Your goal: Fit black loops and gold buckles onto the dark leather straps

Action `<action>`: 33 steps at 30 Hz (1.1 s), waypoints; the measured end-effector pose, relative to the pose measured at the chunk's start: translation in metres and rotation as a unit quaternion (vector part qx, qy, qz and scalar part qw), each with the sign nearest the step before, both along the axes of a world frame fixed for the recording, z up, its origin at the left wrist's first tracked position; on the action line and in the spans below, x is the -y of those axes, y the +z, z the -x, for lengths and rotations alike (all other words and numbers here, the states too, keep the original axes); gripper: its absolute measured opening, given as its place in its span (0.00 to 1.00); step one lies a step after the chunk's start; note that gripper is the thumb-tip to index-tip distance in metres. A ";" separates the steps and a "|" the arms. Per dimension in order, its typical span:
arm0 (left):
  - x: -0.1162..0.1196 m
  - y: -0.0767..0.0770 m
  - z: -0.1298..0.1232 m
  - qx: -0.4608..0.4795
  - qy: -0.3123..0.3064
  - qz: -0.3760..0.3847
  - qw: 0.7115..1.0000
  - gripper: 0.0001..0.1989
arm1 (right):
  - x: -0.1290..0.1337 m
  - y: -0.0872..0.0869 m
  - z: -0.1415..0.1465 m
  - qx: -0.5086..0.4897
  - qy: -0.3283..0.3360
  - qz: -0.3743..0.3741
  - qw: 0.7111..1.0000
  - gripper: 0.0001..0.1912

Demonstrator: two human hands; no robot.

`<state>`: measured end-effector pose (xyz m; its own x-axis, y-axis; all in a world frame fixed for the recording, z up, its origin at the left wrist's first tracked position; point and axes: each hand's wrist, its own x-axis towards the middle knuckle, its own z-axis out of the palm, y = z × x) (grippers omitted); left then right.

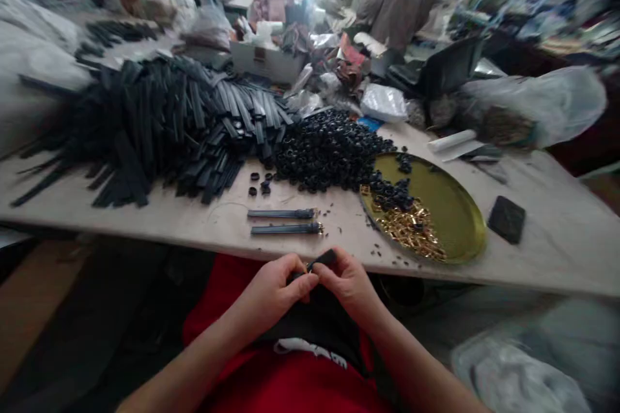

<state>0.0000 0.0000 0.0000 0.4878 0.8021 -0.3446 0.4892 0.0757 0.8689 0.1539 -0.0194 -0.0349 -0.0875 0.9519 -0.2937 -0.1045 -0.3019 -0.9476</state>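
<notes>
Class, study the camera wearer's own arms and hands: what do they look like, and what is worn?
The left hand and right hand are gloveless; I can make out no ring or watch. The left forearm and right forearm are bare and widen away from the wrists, with no sleeves showing. The clothing is red.

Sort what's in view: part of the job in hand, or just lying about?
Likely in use: dark strap in left hand and right hand; two laid-out straps; strap pile; black loops; gold-coloured metal fittings; tray.

Seemingly just lying about: phone-like black slab; white roll; clear plastic bag; silvery packet.
</notes>
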 end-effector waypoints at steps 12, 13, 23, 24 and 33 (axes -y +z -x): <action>-0.038 -0.026 -0.011 -0.007 -0.013 -0.042 0.999 0.13 | -0.057 -0.002 -0.060 0.129 0.093 -0.083 0.984 0.22; -0.041 -0.027 -0.012 -0.016 -0.005 -0.035 0.999 0.14 | -0.072 -0.002 -0.072 0.221 0.046 -0.118 0.967 0.19; -0.049 -0.036 -0.012 -0.013 0.030 0.016 0.999 0.15 | -0.144 -0.020 -0.098 0.737 0.039 -0.154 0.657 0.07; -0.048 -0.036 -0.012 -0.011 0.032 0.019 0.999 0.15 | -0.138 -0.020 -0.095 0.730 0.053 -0.162 0.661 0.07; -0.039 -0.027 -0.012 0.017 0.034 0.003 0.999 0.15 | -0.111 -0.032 -0.084 0.607 0.071 -0.170 0.773 0.05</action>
<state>0.0122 0.0390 -0.0275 0.4431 0.8325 -0.3327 0.4525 0.1127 0.8846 0.2375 0.0918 -0.0670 -0.0546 0.9982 0.0244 0.9351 0.0597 -0.3494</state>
